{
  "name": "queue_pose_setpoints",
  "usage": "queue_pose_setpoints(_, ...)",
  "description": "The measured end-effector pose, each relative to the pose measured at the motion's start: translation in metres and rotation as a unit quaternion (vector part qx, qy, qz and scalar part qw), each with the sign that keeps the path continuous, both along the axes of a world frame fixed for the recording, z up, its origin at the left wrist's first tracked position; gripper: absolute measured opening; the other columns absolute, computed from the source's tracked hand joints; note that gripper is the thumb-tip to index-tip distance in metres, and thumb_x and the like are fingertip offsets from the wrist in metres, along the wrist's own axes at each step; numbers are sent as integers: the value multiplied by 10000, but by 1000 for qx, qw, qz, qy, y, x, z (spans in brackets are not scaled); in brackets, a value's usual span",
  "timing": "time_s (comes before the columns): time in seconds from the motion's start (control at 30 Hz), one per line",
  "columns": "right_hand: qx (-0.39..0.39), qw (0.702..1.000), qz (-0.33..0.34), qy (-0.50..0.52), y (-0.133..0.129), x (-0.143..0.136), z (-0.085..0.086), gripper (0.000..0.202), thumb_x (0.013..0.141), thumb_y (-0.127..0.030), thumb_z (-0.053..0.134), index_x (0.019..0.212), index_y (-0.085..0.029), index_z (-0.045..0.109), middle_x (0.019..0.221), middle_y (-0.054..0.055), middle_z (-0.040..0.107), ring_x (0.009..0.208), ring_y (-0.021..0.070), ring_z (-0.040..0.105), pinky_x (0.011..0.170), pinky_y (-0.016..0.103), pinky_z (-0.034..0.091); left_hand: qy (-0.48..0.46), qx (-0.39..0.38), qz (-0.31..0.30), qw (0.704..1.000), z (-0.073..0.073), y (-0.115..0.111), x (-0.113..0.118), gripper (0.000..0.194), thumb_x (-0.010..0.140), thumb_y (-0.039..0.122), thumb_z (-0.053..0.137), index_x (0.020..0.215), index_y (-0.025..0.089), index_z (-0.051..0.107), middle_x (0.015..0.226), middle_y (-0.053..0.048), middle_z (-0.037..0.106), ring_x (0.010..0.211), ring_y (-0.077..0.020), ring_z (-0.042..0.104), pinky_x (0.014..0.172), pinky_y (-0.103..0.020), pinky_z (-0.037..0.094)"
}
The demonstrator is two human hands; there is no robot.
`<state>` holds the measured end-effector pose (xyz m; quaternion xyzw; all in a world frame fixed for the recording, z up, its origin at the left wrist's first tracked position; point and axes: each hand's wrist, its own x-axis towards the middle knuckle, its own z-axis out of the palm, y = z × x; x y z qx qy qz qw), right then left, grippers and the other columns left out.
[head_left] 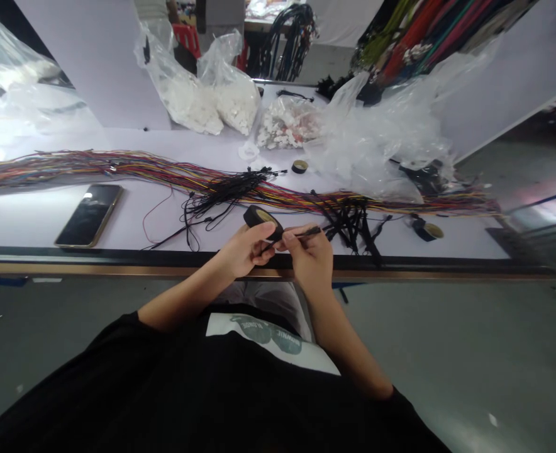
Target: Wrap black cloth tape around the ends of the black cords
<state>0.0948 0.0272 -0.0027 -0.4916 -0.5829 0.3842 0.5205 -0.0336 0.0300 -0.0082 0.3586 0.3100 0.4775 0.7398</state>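
At the table's front edge my left hand [250, 246] is closed on a roll of black tape [255, 216], thumb across its side. Close beside it, my right hand [312, 257] pinches a thin black cable [310, 232] between thumb and fingers. The cable's dark end sticks out to the right past my fingers. Between the hands a short dark length runs near the roll; whether it is tape or cable I cannot tell. Just behind the hands lies a long bundle of coloured wires [183, 173], with a heap of black cables [233, 189] on it.
A phone [89, 216] lies at the left. More tape rolls sit behind [299, 167] and at the right [428, 230]. Black wrapped cable ends [353, 220] hang over the front edge. Plastic bags of white connectors [235, 100] and crumpled clear bags [377, 138] line the back.
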Motion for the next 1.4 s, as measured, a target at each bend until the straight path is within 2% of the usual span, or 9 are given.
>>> queue_pose_setpoints(0.1, -48, 995, -14, 82, 7, 3, -2, 164, 734, -319, 597, 648, -202, 520, 498, -47, 583, 479, 124, 560, 528, 261, 435, 97, 156, 30, 983, 1, -6, -7, 517, 565, 598, 698, 775, 171, 496, 670, 16, 477, 558, -82, 438, 476, -212, 347)
queue_pose_setpoints(0.27, 0, 1000, 10, -8, 10, 14, 7, 118, 655, -224, 666, 601, -195, 566, 573, -43, 606, 571, 114, 561, 609, 261, 429, 309, 400, -38, 862, 6, -9, -23, 676, 425, 551, 802, 935, 186, 549, 999, -74, 507, 965, -227, 483, 814, -337, 445)
queue_pose_setpoints(0.47, 88, 995, -1, -36, -4, 10, 11, 86, 705, -228, 637, 645, -212, 578, 664, -31, 637, 651, 125, 573, 653, 272, 440, 333, 326, 135, 875, -2, 0, -10, 109, 730, 215, 604, 702, 171, 508, 709, 13, 501, 655, -97, 458, 601, -215, 385)
queue_pose_setpoints(0.73, 50, 989, 30, -137, -4, 8, 7, 111, 740, -322, 612, 737, -212, 598, 701, -9, 625, 607, 137, 580, 612, 283, 463, 321, 360, 226, 846, -6, -3, -1, 108, 715, 152, 605, 615, 165, 566, 621, 15, 525, 634, -99, 503, 608, -230, 402)
queue_pose_setpoints(0.9, 92, 991, -10, -100, -1, 7, 5, 104, 778, -312, 566, 731, -219, 561, 810, 15, 659, 710, 159, 632, 664, 306, 491, 193, 225, 281, 913, -4, -13, 4, 434, 616, 217, 718, 1003, 218, 522, 992, -20, 560, 729, -84, 553, 629, -220, 472)
queue_pose_setpoints(1.03, 71, 995, 35, -66, -6, 4, 1, 100, 759, -305, 590, 715, -219, 562, 817, 13, 665, 704, 165, 648, 640, 312, 507, 87, 63, 94, 990, -2, -3, -7, 445, 619, 472, 704, 886, 176, 508, 728, 9, 555, 496, -60, 493, 393, -169, 337)
queue_pose_setpoints(1.17, 17, 1000, 22, -11, -5, 0, -3, 153, 733, -334, 627, 689, -208, 554, 781, 16, 672, 663, 165, 650, 597, 303, 505, 39, 1, -45, 998, -6, 6, -14, 481, 599, 576, 665, 790, 159, 522, 581, 18, 519, 428, -64, 458, 357, -172, 243)
queue_pose_setpoints(1.3, -48, 994, 6, 95, 4, -2, -5, 184, 701, -309, 642, 650, -208, 496, 537, -47, 604, 458, 111, 561, 496, 251, 450, 116, 123, 80, 982, -6, -3, -12, 481, 559, 480, 739, 842, 172, 501, 691, 9, 544, 573, -91, 519, 482, -204, 385)
queue_pose_setpoints(1.4, -70, 990, 5, 120, 8, 0, -3, 186, 674, -259, 642, 588, -202, 488, 453, -74, 534, 398, 76, 465, 450, 218, 375, 237, 308, 112, 915, -2, -11, -22, 651, 446, 400, 821, 966, 195, 487, 944, -40, 558, 868, -172, 551, 745, -298, 471)
